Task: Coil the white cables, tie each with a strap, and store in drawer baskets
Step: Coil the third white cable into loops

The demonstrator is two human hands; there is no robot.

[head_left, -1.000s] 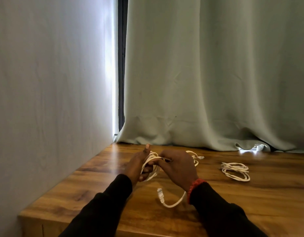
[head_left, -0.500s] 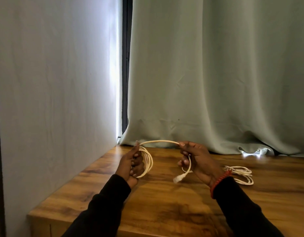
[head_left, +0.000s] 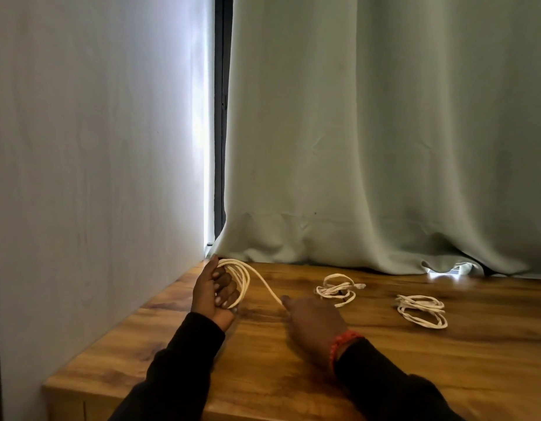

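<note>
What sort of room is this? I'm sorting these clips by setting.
Probably a home room, at a window. A floor-length pale green curtain hangs behind a wood-grain tabletop, with a dark window frame letting in daylight. White cable bundles lie on the wood.

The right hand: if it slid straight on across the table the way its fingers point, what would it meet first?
The right hand points away toward the curtain. It already touches the cable running to the coil in the left hand. Beyond that, probably the curtain; the loose bundle lies slightly right, though depth is unclear.
</note>
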